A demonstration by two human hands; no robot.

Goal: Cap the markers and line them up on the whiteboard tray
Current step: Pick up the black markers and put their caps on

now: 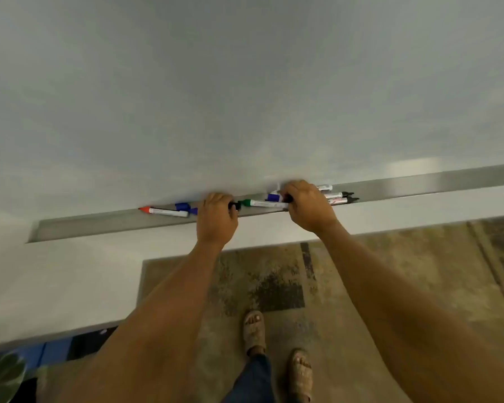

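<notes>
Metal whiteboard tray (99,226) runs slanted below the board. Red-capped marker (163,211) lies flat at left, blue cap (182,206) just behind it. Green-capped marker (262,203) lies mid-tray. 3 black-tipped markers (338,196) bunched at right.

No readable text anywhere. Green-capped marker (262,203), red-capped marker (165,211) and the black-capped markers (336,198) at 3 o'clock of it carry printed barrel labels, all too small and blurred to read.
</notes>
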